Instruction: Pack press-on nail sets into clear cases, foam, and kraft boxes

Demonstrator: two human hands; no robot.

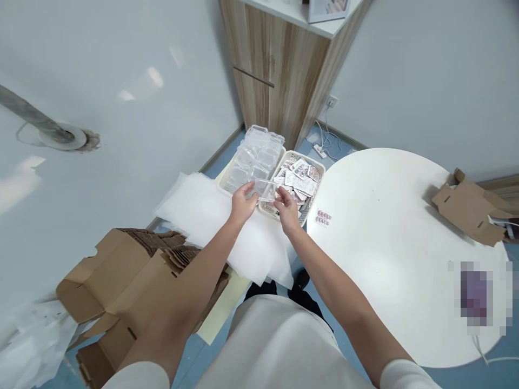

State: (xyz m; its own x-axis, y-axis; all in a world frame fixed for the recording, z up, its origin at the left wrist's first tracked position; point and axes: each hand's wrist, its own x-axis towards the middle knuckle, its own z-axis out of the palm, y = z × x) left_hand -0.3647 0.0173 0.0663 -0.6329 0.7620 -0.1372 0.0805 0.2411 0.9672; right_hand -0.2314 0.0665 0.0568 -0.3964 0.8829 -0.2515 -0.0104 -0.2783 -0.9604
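Note:
Between my two hands is a clear plastic box [265, 190], held over the front of two baskets. My left hand [244, 203] grips its left end with thumb and fingers. At the right end, my right hand [287, 208] pinches it between bent fingers. Behind my left hand, a cream basket [225, 189] is heaped with clear plastic boxes [255, 154]. Beside it, a second cream basket [318, 186] holds several printed cards [302, 183] and small packets. Whether the held box contains anything, I cannot tell.
White translucent sheets [214, 216] lie in front of the baskets. Flattened brown cartons [117, 270] are stacked at the left. On the round white table [377, 216] to the right are a set of pinkish press-on nails [323, 217] and an open brown carton [470, 208]. A wooden cabinet [279, 65] stands behind.

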